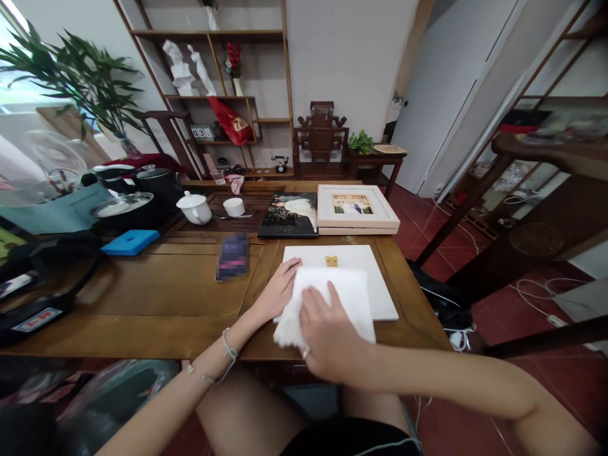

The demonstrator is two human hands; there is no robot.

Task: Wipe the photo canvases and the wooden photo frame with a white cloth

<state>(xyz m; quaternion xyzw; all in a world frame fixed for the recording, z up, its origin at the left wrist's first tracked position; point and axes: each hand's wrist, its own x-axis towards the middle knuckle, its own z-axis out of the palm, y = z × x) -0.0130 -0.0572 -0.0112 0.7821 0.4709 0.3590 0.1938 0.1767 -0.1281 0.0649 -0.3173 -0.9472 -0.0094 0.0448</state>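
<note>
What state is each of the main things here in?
White board: flat, partly covered
White cloth: lying over its near part
Left hand: fingers outstretched
Right hand: on top of the cloth
Framed picture: flat, face up
Dark picture: flat, face up
White cup: lid on
Black pot: lid on

Bare counter (pixel 166 294) left of the left hand (pixel 278 292) leaves passage; straight behind the white board (pixel 354 258), the picture frame (pixel 352 204) and dark photo panel (pixel 289 214) block the way.
</note>
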